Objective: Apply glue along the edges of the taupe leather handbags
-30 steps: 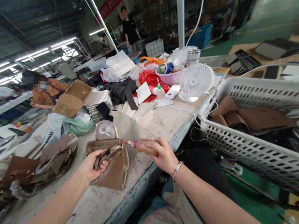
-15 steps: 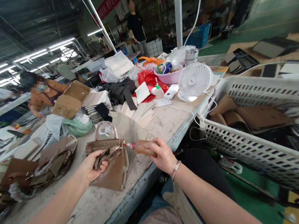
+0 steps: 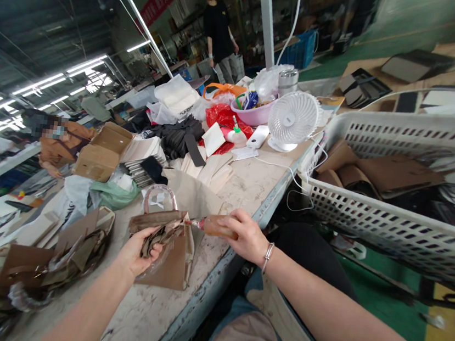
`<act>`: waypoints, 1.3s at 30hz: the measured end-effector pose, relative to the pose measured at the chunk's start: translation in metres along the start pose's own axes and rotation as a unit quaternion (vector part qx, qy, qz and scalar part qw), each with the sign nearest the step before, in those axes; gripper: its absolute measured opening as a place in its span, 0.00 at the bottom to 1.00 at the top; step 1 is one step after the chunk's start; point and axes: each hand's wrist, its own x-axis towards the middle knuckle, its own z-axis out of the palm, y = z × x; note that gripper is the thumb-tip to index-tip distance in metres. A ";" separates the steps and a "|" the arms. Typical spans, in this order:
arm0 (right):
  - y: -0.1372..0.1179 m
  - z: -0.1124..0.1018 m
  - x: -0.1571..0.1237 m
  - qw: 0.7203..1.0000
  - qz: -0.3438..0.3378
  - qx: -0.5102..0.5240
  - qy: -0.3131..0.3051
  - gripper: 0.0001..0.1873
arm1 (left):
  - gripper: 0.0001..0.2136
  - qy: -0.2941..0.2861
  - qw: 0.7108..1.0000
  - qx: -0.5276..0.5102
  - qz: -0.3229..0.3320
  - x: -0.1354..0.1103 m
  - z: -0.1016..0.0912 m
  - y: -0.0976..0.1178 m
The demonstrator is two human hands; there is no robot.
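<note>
In my right hand (image 3: 244, 234) is a squeeze bottle (image 3: 219, 226) of amber liquid, lying sideways. Its pinkish nozzle points left and meets, or nearly meets, the upper edge of a brown handbag (image 3: 170, 260) on the worktable. My left hand (image 3: 140, 254) grips bunched olive-brown fabric (image 3: 155, 241) at the bag's opening, fingers curled round it. A plastic-wrapped handle (image 3: 160, 198) arches up behind the bag. Whether the nozzle tip touches the fabric or the bag's edge is too small to tell.
Several brown bags (image 3: 28, 268) lie at the left of the worktable (image 3: 245, 195). A cardboard box (image 3: 103, 151), stacked pale panels (image 3: 146, 155) and a white fan (image 3: 293, 120) stand farther back. A white plastic crate (image 3: 392, 213) is on the right. Two people (image 3: 219, 31) are beyond the table.
The person in black at the back has moved to the right. My view has shifted slightly. Both hands keep nearly the same position on the fabric and the bottle.
</note>
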 end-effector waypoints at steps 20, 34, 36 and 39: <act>0.000 -0.010 0.004 0.999 0.022 0.013 0.033 0.25 | 0.09 0.006 1.000 0.007 -0.011 -0.001 0.006 0.001; 0.004 -0.017 0.002 0.998 0.026 0.027 0.049 0.19 | 0.08 0.001 1.000 0.001 -0.006 0.006 0.002 -0.001; 0.003 -0.018 0.001 0.999 0.024 0.030 0.035 0.20 | 0.08 0.001 1.000 0.000 -0.006 0.006 0.002 -0.001; 0.001 -0.013 0.003 0.999 0.024 0.033 0.015 0.23 | 0.07 0.001 1.000 0.003 -0.006 0.005 0.002 -0.002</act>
